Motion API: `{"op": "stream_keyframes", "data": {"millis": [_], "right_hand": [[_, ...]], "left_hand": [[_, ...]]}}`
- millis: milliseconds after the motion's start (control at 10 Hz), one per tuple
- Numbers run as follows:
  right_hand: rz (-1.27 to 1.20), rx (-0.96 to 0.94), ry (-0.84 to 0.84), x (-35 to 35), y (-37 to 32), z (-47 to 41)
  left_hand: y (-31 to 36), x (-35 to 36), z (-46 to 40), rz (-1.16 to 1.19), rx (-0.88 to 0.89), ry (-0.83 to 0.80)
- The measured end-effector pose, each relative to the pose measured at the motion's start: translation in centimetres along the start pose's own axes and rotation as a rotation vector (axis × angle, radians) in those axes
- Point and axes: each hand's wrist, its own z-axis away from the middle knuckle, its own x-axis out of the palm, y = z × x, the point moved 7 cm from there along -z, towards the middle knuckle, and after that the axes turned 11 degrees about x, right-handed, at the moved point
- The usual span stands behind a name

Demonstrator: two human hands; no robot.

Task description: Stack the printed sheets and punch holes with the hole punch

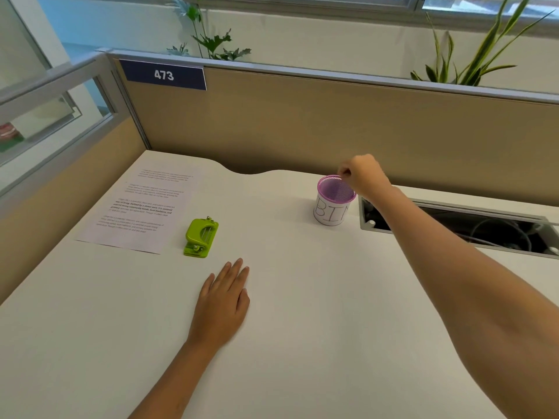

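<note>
Printed sheets [137, 207] lie flat at the far left of the white desk [302, 328]. Just to their right sits a green hole punch [199, 237]. My left hand [223, 300] rests palm down on the desk in front of the punch, fingers together, holding nothing. My right hand [361, 175] hovers over the rim of a purple mesh cup [334, 201] labelled "BIN", fingertips pinched together above its opening. Whether anything small is pinched between them is too small to tell.
A tan cubicle partition [332, 122] with a "473" sign [165, 74] walls off the back and left. An open cable tray [459, 226] with wires is cut into the desk at the right, beside the cup. Plants stand behind the partition.
</note>
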Motion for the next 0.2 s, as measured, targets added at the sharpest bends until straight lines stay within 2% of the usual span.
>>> {"op": "stream_keyframes", "data": {"millis": [100, 200], "right_hand": [[-0.098, 0.038, 0.151, -0.8, 0.5, 0.8], [-0.195, 0.069, 0.377, -1.7, 1.7, 3.1]], "left_hand": [[0.0, -0.1, 0.1, 0.01, 0.014, 0.016], [0.0, 0.0, 0.1, 0.014, 0.007, 0.003]]}}
